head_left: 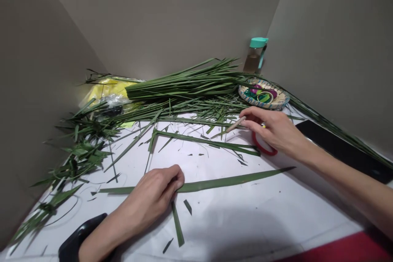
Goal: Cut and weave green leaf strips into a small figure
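Green leaf [221, 182] lies lengthwise across the near part of the white worktop [245, 221], running beneath the left hand [158, 188], whose fingers are drawn in narrow on it, and ending in a dark tip on the right. Farther back, the right hand [267, 125] holds a thin tool [236, 124] by its pale handle between thumb and fingers, the point slanting down to the left. Between leaf and back clutter sits a bent strip [199, 138], its right end reaching a red loop [266, 150] partly hidden under the right hand. Small scraps [188, 207] are strewn around, some just below the leaf, and a short strip [177, 225] sticks out near the left hand. At the back, a thick bundle [187, 84] stretches from a yellow bag [107, 90] to a round basket [284, 101] with purple and green bits inside; a bottle [253, 60] with a turquoise lid stands behind. Tangled cuttings [89, 153] crowd the left edge. Right of the right hand lies a black slab [340, 147], partly covered by the forearm; a dark object [81, 235] shows by the left forearm.
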The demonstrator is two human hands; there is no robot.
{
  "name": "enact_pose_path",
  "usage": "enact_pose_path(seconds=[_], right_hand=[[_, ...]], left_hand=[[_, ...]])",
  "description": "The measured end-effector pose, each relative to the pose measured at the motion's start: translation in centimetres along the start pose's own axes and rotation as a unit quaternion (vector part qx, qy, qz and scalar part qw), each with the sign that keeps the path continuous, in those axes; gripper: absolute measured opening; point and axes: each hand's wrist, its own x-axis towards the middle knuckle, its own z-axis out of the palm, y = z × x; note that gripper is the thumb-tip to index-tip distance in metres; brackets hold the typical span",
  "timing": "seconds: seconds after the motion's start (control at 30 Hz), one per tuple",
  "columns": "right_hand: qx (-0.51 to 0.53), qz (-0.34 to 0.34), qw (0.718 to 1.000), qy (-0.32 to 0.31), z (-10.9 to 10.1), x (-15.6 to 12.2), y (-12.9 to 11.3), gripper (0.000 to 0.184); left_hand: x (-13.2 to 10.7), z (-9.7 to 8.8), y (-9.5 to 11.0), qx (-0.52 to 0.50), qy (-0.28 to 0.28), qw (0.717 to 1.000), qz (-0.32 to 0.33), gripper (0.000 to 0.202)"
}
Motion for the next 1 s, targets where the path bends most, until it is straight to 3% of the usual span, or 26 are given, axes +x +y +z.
enact_pose_path(seconds=[0.13,0.23,0.3,0.37,0.43,0.63,0.77,1.0], right_hand=[[0.028,-0.003,0.999,0.036,-0.2,-0.4,-1.6,0.016],[0.160,-0.006,0.987,0.009,0.7,-1.2,-4.3,0.016],[0.298,0.011,0.954,-0.037,2.0,-2.1,-6.3,0.013],[0.443,0.089,0.886,-0.108,3.7,-3.0,-8.1,0.014],[0.490,0.127,0.851,-0.140,5.4,-3.8,-9.1,0.011],[0.424,0.102,0.893,-0.107,7.9,-4.7,-8.7,0.005],[0.405,0.067,0.902,-0.132,8.2,-4.8,-8.5,0.013],[0.381,0.072,0.911,-0.143,8.4,-5.0,-8.6,0.013]], left_hand=[[-0.1,0.2,0.3,-0.003,0.004,1.000,-0.008,0.025],[-0.3,0.5,0.7,-0.001,0.017,1.000,-0.005,0.026],[-0.3,0.8,0.9,0.011,0.018,1.000,0.001,0.026],[-0.2,1.1,0.9,0.023,0.011,1.000,0.002,0.026],[0.0,1.2,0.7,0.026,0.004,1.000,-0.003,0.025],[0.3,1.1,0.4,0.032,-0.012,0.999,-0.005,0.022],[0.4,1.1,0.5,0.028,-0.011,0.999,-0.012,0.022],[0.4,1.1,0.5,0.035,-0.004,0.999,-0.002,0.021]])
